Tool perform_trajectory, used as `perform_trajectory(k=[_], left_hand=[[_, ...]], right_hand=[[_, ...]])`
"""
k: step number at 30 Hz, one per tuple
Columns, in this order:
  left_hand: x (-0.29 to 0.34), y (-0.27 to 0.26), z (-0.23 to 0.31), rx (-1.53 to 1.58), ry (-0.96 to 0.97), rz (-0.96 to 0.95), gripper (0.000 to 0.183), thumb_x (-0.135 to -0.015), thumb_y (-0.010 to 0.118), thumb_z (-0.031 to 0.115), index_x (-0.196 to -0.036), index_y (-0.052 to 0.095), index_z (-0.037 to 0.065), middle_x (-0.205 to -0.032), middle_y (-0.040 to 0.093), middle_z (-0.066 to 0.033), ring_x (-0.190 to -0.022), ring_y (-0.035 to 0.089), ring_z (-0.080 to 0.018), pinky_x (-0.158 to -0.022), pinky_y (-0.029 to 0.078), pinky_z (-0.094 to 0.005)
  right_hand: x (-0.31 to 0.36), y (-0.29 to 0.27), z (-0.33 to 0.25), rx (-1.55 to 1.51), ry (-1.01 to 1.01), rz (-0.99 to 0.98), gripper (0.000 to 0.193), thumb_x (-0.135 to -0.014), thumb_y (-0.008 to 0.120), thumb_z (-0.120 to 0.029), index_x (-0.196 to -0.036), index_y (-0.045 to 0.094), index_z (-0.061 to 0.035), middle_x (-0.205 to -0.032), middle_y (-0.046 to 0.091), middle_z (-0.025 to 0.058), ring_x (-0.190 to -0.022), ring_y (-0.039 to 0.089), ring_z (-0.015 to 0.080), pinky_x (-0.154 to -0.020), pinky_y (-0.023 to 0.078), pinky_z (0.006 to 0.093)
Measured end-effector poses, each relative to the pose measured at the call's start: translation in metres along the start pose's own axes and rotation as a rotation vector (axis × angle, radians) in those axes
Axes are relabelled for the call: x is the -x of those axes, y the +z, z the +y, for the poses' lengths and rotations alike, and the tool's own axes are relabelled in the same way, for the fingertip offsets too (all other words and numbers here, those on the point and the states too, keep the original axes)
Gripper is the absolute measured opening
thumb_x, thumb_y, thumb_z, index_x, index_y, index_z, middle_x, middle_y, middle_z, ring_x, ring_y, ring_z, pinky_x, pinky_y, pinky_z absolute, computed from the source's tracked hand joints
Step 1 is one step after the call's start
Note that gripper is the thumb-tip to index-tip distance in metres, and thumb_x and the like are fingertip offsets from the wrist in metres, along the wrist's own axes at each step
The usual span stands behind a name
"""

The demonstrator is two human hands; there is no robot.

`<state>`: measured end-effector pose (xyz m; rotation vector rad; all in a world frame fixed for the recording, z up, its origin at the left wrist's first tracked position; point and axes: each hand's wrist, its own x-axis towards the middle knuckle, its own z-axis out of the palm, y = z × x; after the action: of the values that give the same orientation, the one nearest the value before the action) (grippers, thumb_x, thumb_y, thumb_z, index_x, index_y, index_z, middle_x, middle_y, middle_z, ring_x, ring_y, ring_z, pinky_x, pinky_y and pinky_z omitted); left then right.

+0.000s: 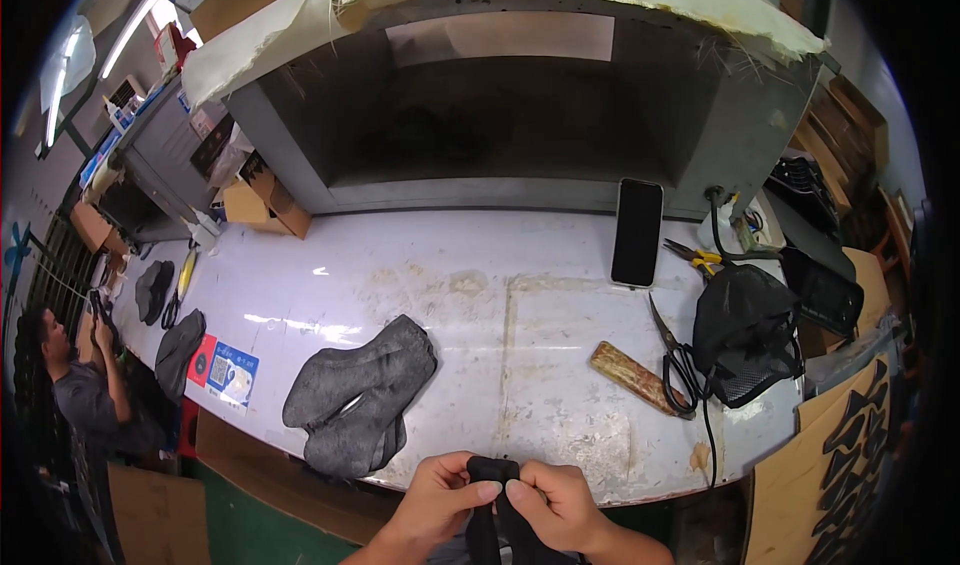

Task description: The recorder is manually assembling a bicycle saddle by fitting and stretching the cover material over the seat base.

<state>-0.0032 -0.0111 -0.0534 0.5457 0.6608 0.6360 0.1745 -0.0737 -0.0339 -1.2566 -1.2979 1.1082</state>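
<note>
Black fabric [493, 468] is pinched at the near edge of a white worktable [560, 325], its folded end upward and its lengths hanging toward the wearer. The left hand [437, 498] grips the left side of this fold between thumb and curled fingers; the right hand [557, 505] grips the right side likewise, the two thumbs close together. To the near left on the table lies a stack of dark grey padded pieces [365, 395], well apart from the fabric. To the right, a rust-brown bar [628, 373] lies beside black-handled scissors [680, 365], with a black mesh-panelled item [745, 325] just beyond. Farther off lie a dark-screened phone [637, 235] and yellow-handled pliers [697, 256]. A grey metal housing [460, 196] spans the far side, with an open carton [265, 205] at its left; at far left, a co-worker [88, 395] stands beside the table
</note>
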Motion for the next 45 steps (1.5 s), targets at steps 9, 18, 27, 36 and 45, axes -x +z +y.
perform_trajectory(k=[9,18,27,36,45], left_hand=[[-0.015,-0.005,0.0,0.111,-0.07,0.026,0.019,-0.083,0.071,-0.001,-0.101,0.065,-0.002,-0.093,0.07,-0.0112,-0.082,0.069,-0.0188,-0.077,0.057,-0.0334],[-0.013,0.006,-0.001,0.038,0.037,0.06,0.015,-0.084,0.071,-0.002,-0.099,0.065,-0.002,-0.086,0.069,-0.0081,-0.072,0.066,-0.0152,-0.067,0.054,-0.0293],[-0.016,0.013,0.005,0.041,0.112,0.103,0.014,-0.083,0.071,0.001,-0.096,0.064,-0.001,-0.083,0.069,-0.01,-0.067,0.064,-0.0155,-0.063,0.054,-0.0282],[-0.015,0.004,0.011,-0.022,0.227,0.179,0.014,-0.083,0.071,0.005,-0.092,0.062,-0.001,-0.079,0.067,-0.0128,-0.065,0.065,-0.019,-0.059,0.053,-0.0302],[-0.012,-0.008,0.018,-0.021,0.312,0.196,0.016,-0.081,0.07,0.004,-0.094,0.062,-0.001,-0.084,0.068,-0.0128,-0.068,0.066,-0.0196,-0.061,0.056,-0.031]], right_hand=[[0.007,0.003,0.022,-0.39,0.277,-0.058,0.027,-0.099,0.059,-0.019,-0.079,0.055,-0.0011,-0.06,0.049,-0.0022,-0.058,0.043,0.0048,-0.051,0.037,0.0259],[0.012,0.0,0.022,-0.743,0.479,-0.162,0.031,-0.098,0.062,-0.024,-0.079,0.062,0.0009,-0.064,0.049,-0.0081,-0.063,0.041,0.0021,-0.053,0.036,0.0242],[0.019,-0.006,0.037,-0.466,0.305,-0.435,0.034,-0.097,0.064,-0.028,-0.076,0.062,0.0004,-0.06,0.051,-0.0044,-0.059,0.045,0.0038,-0.052,0.039,0.0266],[0.024,-0.017,0.051,-0.336,0.171,-0.639,0.041,-0.095,0.065,-0.03,-0.07,0.057,0.0016,-0.052,0.045,0.0009,-0.05,0.038,0.0083,-0.046,0.033,0.0298],[0.035,-0.014,0.048,-0.379,0.141,-0.571,0.038,-0.097,0.063,-0.029,-0.073,0.048,-0.0027,-0.052,0.041,0.0011,-0.05,0.037,0.0105,-0.048,0.033,0.0295]])
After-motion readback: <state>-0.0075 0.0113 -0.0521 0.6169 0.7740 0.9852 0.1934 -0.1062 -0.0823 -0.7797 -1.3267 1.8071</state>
